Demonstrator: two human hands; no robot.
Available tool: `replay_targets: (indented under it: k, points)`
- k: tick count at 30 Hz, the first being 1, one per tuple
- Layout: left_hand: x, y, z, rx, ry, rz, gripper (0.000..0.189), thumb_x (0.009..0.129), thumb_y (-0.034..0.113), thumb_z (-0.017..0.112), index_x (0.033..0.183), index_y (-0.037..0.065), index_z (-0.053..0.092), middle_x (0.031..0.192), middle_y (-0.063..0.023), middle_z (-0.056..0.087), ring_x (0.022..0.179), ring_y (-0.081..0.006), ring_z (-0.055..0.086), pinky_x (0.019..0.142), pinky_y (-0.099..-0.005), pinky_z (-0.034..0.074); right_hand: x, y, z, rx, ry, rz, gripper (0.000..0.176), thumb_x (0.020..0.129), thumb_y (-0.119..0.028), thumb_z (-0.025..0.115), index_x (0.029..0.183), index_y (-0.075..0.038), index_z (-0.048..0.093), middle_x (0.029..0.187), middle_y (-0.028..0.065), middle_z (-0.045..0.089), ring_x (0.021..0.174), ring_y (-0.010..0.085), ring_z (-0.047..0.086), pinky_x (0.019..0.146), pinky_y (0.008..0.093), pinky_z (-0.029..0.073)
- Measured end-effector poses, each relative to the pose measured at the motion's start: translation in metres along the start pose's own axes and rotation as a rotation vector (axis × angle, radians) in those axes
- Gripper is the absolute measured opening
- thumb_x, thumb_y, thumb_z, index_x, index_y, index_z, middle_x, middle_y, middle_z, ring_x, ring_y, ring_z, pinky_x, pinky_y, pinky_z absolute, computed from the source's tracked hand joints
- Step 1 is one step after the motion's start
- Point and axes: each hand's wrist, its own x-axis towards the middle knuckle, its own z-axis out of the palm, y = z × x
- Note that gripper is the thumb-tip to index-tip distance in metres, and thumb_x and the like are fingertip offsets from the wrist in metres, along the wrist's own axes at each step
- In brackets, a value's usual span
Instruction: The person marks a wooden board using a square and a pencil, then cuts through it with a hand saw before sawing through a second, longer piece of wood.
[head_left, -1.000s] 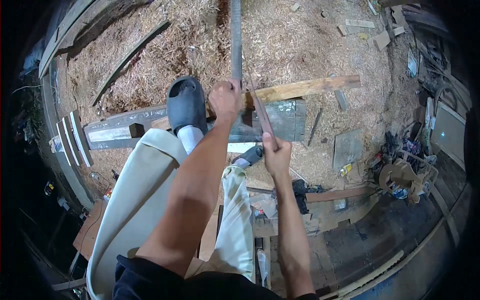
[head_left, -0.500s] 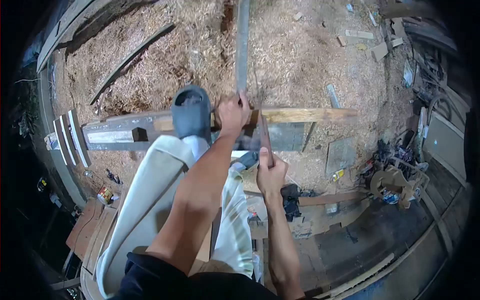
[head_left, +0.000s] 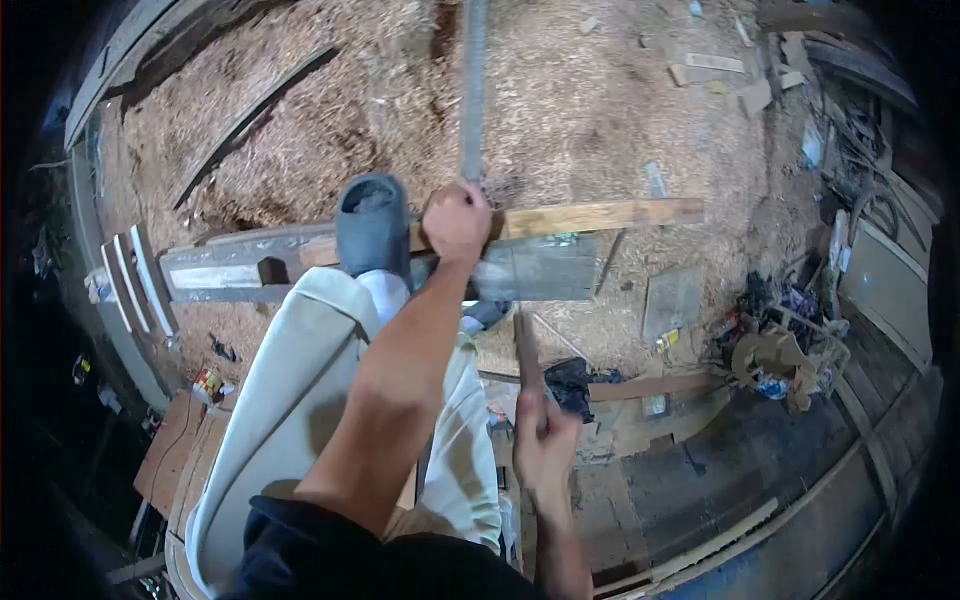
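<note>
My left hand (head_left: 458, 222) is closed around the near end of a long grey strip (head_left: 473, 95), which runs away from me over the shavings. Beneath that fist lies a heavy timber (head_left: 555, 268), with a yellowish wooden bar (head_left: 610, 215) along its far side. A foot in a dark slipper (head_left: 373, 225) rests on the timber, just left of the fist. Nearer to my body, my right hand (head_left: 545, 440) grips a long, narrow brown tool (head_left: 526, 350). Its tip points away from me, short of the timber; motion blur hides its exact kind.
Wood shavings (head_left: 590, 120) cover the ground. Several pale slats (head_left: 140, 280) lie across the timber's left end. A thin dark strip (head_left: 255, 125) lies at upper left. At right are a flat grey panel (head_left: 672, 302) and a torn cardboard piece (head_left: 770, 365) amid clutter.
My right hand has drawn the brown tool back toward my body, away from the timber. My left hand keeps its hold on the grey strip; the whole view has shifted slightly.
</note>
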Motion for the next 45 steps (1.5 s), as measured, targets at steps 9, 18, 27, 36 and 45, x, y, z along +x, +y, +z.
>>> replay_targets:
  k: [9,18,27,36,45]
  points:
    - [-0.002,0.002,0.000,0.035,-0.023,0.057,0.041,0.087,0.025,0.050,0.057,0.000,0.062,0.063,-0.0210,0.061,0.058,-0.0374,0.061,0.057,-0.0453,0.051,0.092,0.022,0.042,-0.013,0.047,-0.145,0.032,0.086,-0.026,0.058,0.080,0.004,0.068,0.053,0.0230,0.054,0.050,0.0238,0.062,0.050,0.0375,0.044]
    - [-0.003,0.000,-0.007,-0.012,0.000,0.172,0.039,0.087,0.020,0.050,0.056,0.000,0.061,0.060,-0.0203,0.060,0.056,-0.0366,0.060,0.056,-0.0463,0.050,0.124,0.007,0.067,0.142,0.063,-0.017,0.048,0.089,-0.036,0.055,0.071,0.009,0.061,0.051,0.0174,0.052,0.048,0.0204,0.050,0.053,0.0399,0.041]
    - [-0.007,0.001,-0.008,-0.062,-0.080,0.100,0.036,0.087,0.021,0.049,0.062,0.001,0.065,0.066,-0.0182,0.062,0.063,-0.0352,0.061,0.063,-0.0456,0.051,0.135,0.114,0.107,0.332,0.111,-0.324,0.042,0.088,-0.029,0.060,0.064,0.004,0.054,0.049,0.0046,0.040,0.049,0.0104,0.037,0.045,0.0339,0.032]
    - [-0.008,0.001,-0.004,0.011,-0.078,0.078,0.039,0.086,0.022,0.050,0.057,-0.001,0.063,0.066,-0.0215,0.062,0.059,-0.0379,0.061,0.060,-0.0457,0.051,0.020,0.070,0.036,0.161,0.058,-0.024,0.044,0.090,-0.032,0.057,0.063,0.003,0.056,0.047,0.0046,0.038,0.049,0.0082,0.039,0.045,0.0300,0.032]
    - [-0.017,-0.006,0.000,0.001,-0.025,0.112,0.039,0.086,0.020,0.050,0.057,-0.002,0.062,0.064,-0.0235,0.060,0.058,-0.0391,0.060,0.058,-0.0467,0.050,0.127,0.048,0.079,0.176,0.111,-0.114,0.046,0.088,-0.031,0.058,0.060,0.006,0.054,0.045,0.0096,0.041,0.045,0.0119,0.039,0.044,0.0355,0.033]
